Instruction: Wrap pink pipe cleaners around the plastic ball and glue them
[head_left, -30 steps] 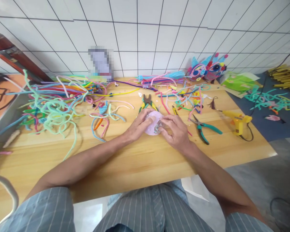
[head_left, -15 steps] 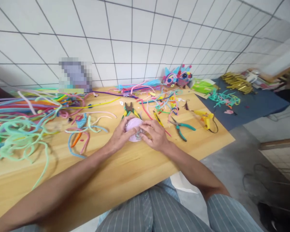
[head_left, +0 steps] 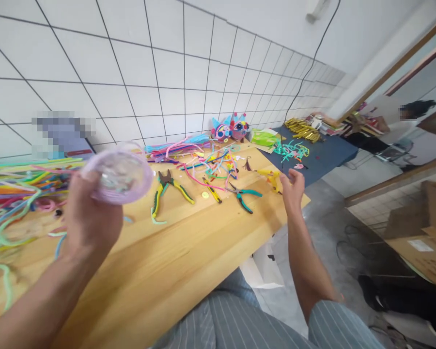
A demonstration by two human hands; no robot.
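My left hand (head_left: 94, 218) is raised over the table's left part, closed around the edge of a round lilac piece (head_left: 145, 182). This piece has a fuzzy-looking lilac rim and a clear, shiny hollow inside that faces me. My right hand (head_left: 293, 191) is at the table's right edge, fingers bent and apart, beside a yellow glue gun (head_left: 271, 178). Whether it touches the glue gun I cannot tell. Between the hands lie yellow-green pliers (head_left: 181, 190), a yellow craft knife (head_left: 212, 190) and teal-handled long-nose pliers (head_left: 245, 198).
Loose pipe cleaners (head_left: 7, 218) are heaped at the left, and more bundles (head_left: 181, 147) lie along the wall. Two decorated masks (head_left: 229, 128) stand at the back. On a blue table (head_left: 327, 150) are gold bundles (head_left: 303, 130). A cardboard box (head_left: 421, 242) stands at right.
My hands have parted. The left has lifted the lilac piece up and leftward, tipping its hollow toward me, while the right has let go and moved right to the glue gun. The view has turned right.
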